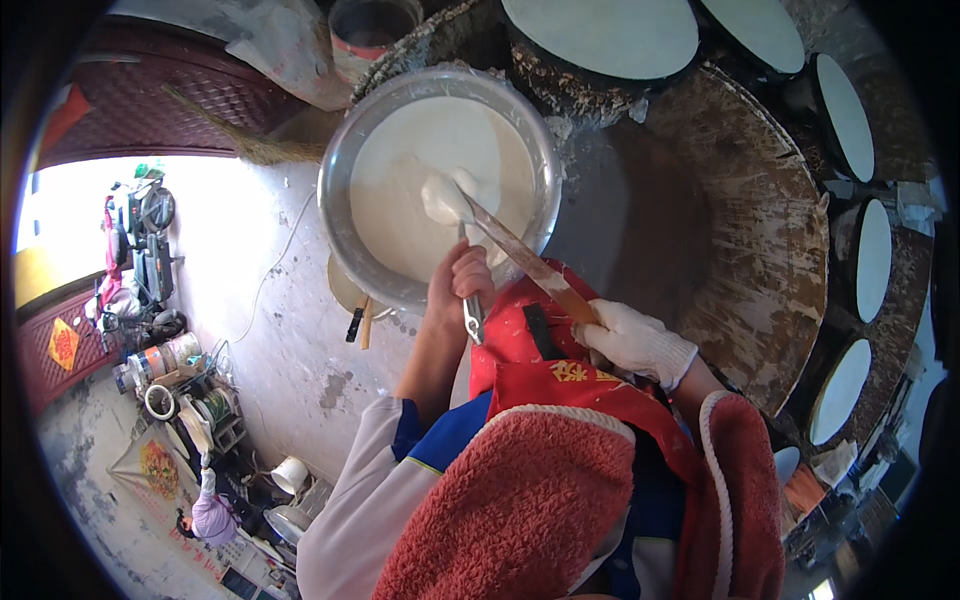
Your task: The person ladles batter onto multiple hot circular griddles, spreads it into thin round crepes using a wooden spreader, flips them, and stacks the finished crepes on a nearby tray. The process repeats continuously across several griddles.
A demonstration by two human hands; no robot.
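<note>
A wide metal basin [335, 195] of creamy white batter [400, 235] stands in front of me. My bare left hand [462, 272] is closed round the metal handle of a ladle [473, 318]. The ladle's bowl, heaped with white batter, is over the middle of the basin. My right hand [640, 342], in a white knitted glove, grips a long flat wooden stick [530, 262]. Its far tip meets the batter at the ladle's bowl, and white smears coat its blade.
Several round pale griddles [842, 390] curve round the right side on a scraped brown surround [765, 200]. A straw broom [265, 148] lies beyond the basin's left. A wooden-handled tool [366, 325] is by the basin. Another person [212, 515] is at the far left, near a motorbike [150, 250].
</note>
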